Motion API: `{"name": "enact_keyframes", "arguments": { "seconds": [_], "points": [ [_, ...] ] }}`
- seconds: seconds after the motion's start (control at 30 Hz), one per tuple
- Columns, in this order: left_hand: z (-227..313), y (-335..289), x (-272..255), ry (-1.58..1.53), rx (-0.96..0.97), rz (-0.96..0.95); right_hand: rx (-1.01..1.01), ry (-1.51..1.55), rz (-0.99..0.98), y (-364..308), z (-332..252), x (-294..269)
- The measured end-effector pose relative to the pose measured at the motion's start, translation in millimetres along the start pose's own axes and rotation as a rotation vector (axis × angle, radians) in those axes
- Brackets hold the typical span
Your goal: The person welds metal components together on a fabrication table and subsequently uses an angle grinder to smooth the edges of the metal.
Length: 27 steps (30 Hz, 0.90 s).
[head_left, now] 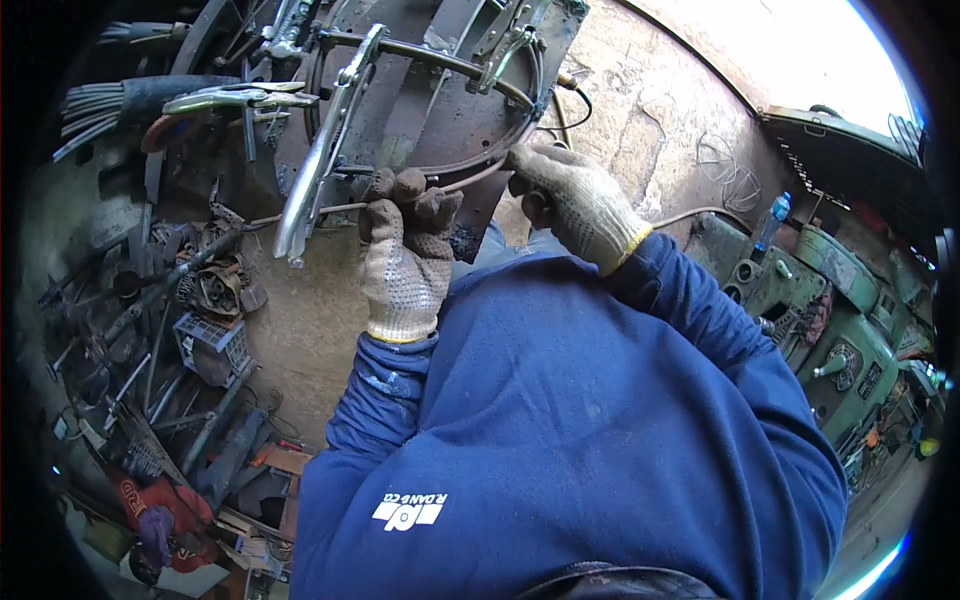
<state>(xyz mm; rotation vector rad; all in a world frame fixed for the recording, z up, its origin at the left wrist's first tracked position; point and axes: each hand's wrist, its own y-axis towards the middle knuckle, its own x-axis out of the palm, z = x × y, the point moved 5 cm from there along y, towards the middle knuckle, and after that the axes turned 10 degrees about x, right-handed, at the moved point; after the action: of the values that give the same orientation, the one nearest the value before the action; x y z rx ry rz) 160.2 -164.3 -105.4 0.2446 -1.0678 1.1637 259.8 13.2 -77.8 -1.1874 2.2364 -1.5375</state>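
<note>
A thin brownish metal rod (478, 178) curves in front of me, along the near edge of a dark steel work plate (400, 110). My left hand (408, 250), in a dirty dotted work glove, has its fingers curled around the rod. My right hand (582, 200), gloved too, pinches the rod further right, by the plate's corner; part of its grip is hidden. Long locking pliers (330, 150) clamp the plate's left side, their handles pointing toward me beside my left hand. A second clamp (508, 55) grips the far right side. A rounded frame of bars (430, 52) lies on the plate.
More locking pliers (240, 97) and a bundle of welding rods (92, 115) are at the upper left. Scrap metal and a grey crate (213, 345) crowd the left floor. On the right stand a green machine (850, 375) and a blue-capped bottle (771, 222). Loose wire (728, 170) lies beyond.
</note>
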Motion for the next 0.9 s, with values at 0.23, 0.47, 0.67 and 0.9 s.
{"name": "enact_keyframes", "arguments": {
  "seconds": [0.23,0.47,0.67,0.9],
  "points": [
    [-1,7,5,0.079,-0.019,0.01,0.015,0.262,0.001,12,4,2],
    [5,8,12,0.348,-0.065,0.169,0.026,0.265,0.006,17,3,2],
    [6,10,11,0.377,-0.035,0.143,0.044,0.246,0.013,13,-3,6],
    [9,13,17,0.339,-0.049,0.155,0.039,0.182,0.018,13,-6,5]
  ]
}}
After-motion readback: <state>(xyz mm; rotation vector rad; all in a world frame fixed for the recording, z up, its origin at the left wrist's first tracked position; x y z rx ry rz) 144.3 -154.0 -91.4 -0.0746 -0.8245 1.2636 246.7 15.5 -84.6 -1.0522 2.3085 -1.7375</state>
